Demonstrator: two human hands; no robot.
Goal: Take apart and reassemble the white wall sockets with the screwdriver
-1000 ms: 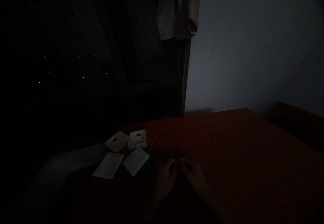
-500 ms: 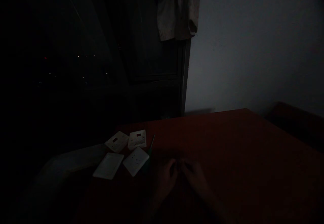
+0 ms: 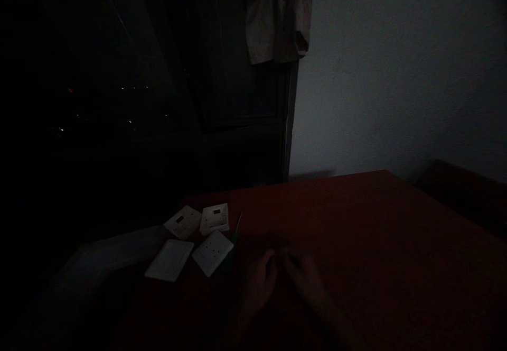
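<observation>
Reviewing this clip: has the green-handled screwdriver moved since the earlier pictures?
No. The green-handled screwdriver shows no visible shift in any direction against the red-brown table, lying beside the white socket faceplate.

The plate (image 3: 212,254) is white, table (image 3: 336,213) reddish-brown, screwdriver handle (image 3: 231,256) (dim there) probably green.

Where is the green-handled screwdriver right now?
In the head view, the screwdriver lies left of centre on the table, between the white plate with holes and the left hand.
</observation>
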